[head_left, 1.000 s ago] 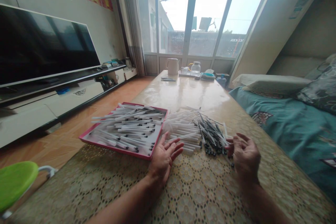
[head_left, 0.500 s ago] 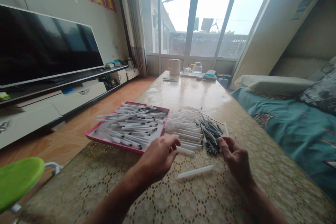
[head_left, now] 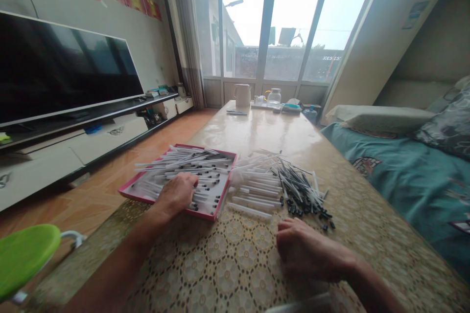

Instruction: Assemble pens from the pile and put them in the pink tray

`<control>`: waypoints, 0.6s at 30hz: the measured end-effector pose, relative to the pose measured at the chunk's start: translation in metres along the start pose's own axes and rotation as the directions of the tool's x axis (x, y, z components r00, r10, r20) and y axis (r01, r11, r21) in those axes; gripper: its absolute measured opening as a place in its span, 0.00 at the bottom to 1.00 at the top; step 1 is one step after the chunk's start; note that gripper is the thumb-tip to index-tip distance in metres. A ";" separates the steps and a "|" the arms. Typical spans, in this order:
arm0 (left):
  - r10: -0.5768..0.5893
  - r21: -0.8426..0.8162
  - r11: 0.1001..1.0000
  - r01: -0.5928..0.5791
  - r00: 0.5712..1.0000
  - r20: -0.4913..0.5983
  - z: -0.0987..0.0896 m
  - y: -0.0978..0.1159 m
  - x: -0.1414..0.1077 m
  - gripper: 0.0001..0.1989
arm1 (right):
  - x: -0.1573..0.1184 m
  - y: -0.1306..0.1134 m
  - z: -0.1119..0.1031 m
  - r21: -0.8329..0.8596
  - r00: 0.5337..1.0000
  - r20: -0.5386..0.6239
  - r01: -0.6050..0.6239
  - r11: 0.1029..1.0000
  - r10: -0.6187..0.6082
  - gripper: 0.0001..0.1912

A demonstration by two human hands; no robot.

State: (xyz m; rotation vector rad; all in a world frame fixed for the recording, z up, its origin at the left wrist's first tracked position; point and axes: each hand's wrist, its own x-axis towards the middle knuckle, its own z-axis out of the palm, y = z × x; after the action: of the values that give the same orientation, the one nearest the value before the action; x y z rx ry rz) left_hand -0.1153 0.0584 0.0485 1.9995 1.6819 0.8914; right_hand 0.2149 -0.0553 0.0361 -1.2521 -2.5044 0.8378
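Near edge: a blurred pale tube [head_left: 299,307] sits at the bottom of the view, on the lace-patterned cloth [head_left: 216,266] that covers the counter's near end.
Left hand: the left hand [head_left: 176,194] lies over the pens [head_left: 205,166] in the pink tray [head_left: 226,187]; its fingers are hidden, so I can't tell whether it grips any.
Right hand: the right hand [head_left: 308,249] rests on the cloth, loosely curled and seemingly empty, just short of the black-tipped refills [head_left: 301,190].
Beside the tray: pale plastic tubes [head_left: 253,188] lie in a loose heap between the tray and the refills.
Off to the sides: a green stool seat [head_left: 25,259] stands left of the counter, above the wood-look floor [head_left: 110,181]; a bed with a teal cover [head_left: 404,190] runs along the right.
Far end: a white kettle [head_left: 242,95] and a glass jug [head_left: 274,98] stand on the glossy counter [head_left: 264,129].
Room: a large television [head_left: 62,68] sits along the left wall; a glazed door [head_left: 282,24] fills the back.
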 end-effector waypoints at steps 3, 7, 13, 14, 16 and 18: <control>0.053 0.201 0.977 -0.073 0.993 0.106 0.000 -0.003 0.005 0.06 | -0.006 -0.005 0.000 0.017 0.991 0.128 -0.030 0.999 0.027 0.11; 0.078 0.376 0.915 -0.146 0.979 0.191 0.001 -0.011 0.010 0.05 | -0.011 -0.026 0.005 -0.153 0.981 0.177 -0.049 0.987 0.076 0.14; 0.116 0.496 0.839 -0.225 0.964 0.240 0.003 -0.014 0.009 0.08 | -0.002 -0.035 0.000 -0.149 0.978 0.189 -0.059 0.987 0.087 0.05; 0.127 0.506 0.829 -0.238 0.961 0.244 0.003 -0.014 0.008 0.08 | 0.000 -0.032 -0.003 -0.121 0.988 0.140 -0.056 0.991 0.072 0.05; 0.144 0.520 0.814 -0.259 0.957 0.251 0.002 -0.014 0.007 0.07 | 0.008 -0.023 -0.011 -0.099 0.997 -0.012 -0.077 0.992 0.077 0.05; 0.152 0.523 0.808 -0.272 0.953 0.260 0.001 -0.015 0.007 0.07 | 0.021 -0.014 -0.020 -0.128 0.979 -0.172 -0.130 0.983 0.108 0.06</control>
State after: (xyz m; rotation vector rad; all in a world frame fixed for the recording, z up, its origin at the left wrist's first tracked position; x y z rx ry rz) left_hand -0.1244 0.0683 0.0396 2.5974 1.7525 0.2339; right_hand 0.2011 -0.0374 0.0591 -1.4649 -2.4104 0.5664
